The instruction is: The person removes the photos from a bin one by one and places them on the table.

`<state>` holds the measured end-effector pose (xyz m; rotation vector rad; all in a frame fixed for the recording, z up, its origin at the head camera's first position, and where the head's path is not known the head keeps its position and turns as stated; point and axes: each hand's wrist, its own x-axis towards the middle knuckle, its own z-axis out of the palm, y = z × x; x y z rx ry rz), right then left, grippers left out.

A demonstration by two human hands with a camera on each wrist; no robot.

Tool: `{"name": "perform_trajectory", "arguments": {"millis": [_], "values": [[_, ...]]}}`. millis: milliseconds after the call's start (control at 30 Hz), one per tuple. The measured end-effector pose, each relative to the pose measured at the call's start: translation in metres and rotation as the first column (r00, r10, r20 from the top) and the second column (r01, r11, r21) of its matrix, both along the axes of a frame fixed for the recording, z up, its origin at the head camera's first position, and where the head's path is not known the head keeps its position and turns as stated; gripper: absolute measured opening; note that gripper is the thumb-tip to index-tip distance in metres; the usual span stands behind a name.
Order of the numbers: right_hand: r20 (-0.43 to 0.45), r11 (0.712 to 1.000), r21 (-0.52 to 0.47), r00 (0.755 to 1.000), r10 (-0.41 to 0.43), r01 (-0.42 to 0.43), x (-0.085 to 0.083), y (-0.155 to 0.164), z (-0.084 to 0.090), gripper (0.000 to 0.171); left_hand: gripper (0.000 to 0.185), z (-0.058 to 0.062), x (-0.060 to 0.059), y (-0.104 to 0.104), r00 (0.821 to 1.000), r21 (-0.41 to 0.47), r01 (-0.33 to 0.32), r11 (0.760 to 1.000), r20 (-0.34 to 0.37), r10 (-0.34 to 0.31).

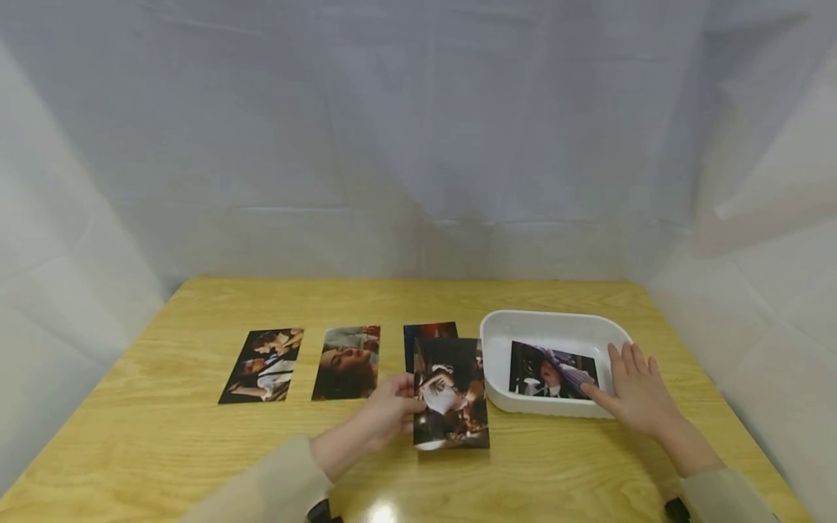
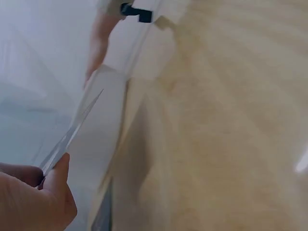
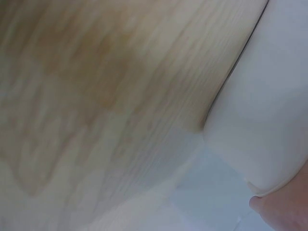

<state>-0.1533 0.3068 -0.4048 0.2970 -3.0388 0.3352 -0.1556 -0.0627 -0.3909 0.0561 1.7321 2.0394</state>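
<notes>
My left hand [image 1: 390, 408] pinches a photo print [image 1: 453, 396] by its left edge, between thumb and fingers. In the left wrist view this photo [image 2: 72, 132] is seen nearly edge-on, raised above the wooden table. It overlaps a bluish-red photo [image 1: 431, 331] lying behind it, most of which is hidden. A white tray [image 1: 556, 317] stands to the right, with a photo [image 1: 546, 374] showing a striped purple patch inside. On the tray's right rim rests my right hand [image 1: 637, 392], fingers spread and straight, thumb over the near corner. The right wrist view shows this hand [image 3: 286, 204] against the tray wall [image 3: 269, 110].
Two more photos lie apart on the left of the table [image 1: 196, 443]: one with figures in white [image 1: 263, 367], one of a reclining face [image 1: 348, 363]. White sheeting [image 1: 392, 145] hangs behind the table and at both sides.
</notes>
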Motion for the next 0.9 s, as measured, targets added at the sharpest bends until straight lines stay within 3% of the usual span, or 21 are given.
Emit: {"name": "perform_trajectory", "arguments": {"millis": [167, 233, 300, 400, 500, 533, 600, 667, 833, 900], "values": [[0.0, 1.0, -0.003, 1.0, -0.005, 0.005, 0.001, 0.0, -0.001, 0.089, 0.023, -0.012, 0.014, -0.008, 1.0, -0.057, 0.011, 0.998, 0.0, -0.011], [0.0, 1.0, -0.004, 1.0, -0.005, 0.005, 0.001, 0.0, -0.001, 0.089, 0.019, -0.015, 0.017, -0.01, 0.998, -0.134, 0.026, 0.991, -0.059, -0.035], [0.001, 1.0, -0.004, 1.0, -0.004, 0.004, 0.001, 0.0, 0.0, 0.089, 0.015, -0.017, 0.02, -0.013, 0.985, -0.246, 0.045, 0.968, -0.151, -0.084], [0.005, 1.0, -0.003, 1.0, -0.004, 0.004, 0.001, 0.0, -0.001, 0.09, 0.017, -0.018, 0.022, -0.018, 0.925, -0.444, 0.054, 0.894, -0.315, -0.212], [0.001, 1.0, -0.003, 1.0, -0.003, 0.003, 0.001, 0.0, -0.001, 0.089, 0.022, -0.019, 0.024, -0.021, 0.854, -0.57, 0.045, 0.821, -0.405, -0.327], [-0.002, 1.0, -0.002, 1.0, -0.003, 0.003, 0.001, 0.001, -0.001, 0.089, 0.022, -0.018, 0.024, -0.022, 0.836, -0.597, 0.041, 0.801, -0.419, -0.354], [-0.005, 1.0, -0.004, 1.0, -0.002, 0.002, 0.001, 0.0, -0.001, 0.089, 0.021, -0.018, 0.025, -0.023, 0.822, -0.619, 0.038, 0.785, -0.427, -0.377], [-0.002, 1.0, -0.006, 1.0, -0.001, 0.001, 0.001, 0.0, 0.0, 0.089, 0.021, -0.017, 0.025, -0.024, 0.828, -0.624, 0.051, 0.78, -0.41, -0.382], [0.003, 1.0, -0.01, 1.0, 0.004, -0.004, 0.001, -0.001, 0.001, 0.089, 0.02, -0.018, 0.03, -0.027, 0.915, -0.542, 0.174, 0.823, -0.22, -0.338], [0.0, 1.0, -0.009, 1.0, 0.003, -0.003, 0.002, -0.001, 0.0, 0.089, 0.019, -0.019, 0.032, -0.028, 0.937, -0.506, 0.216, 0.835, -0.134, -0.323]]}}
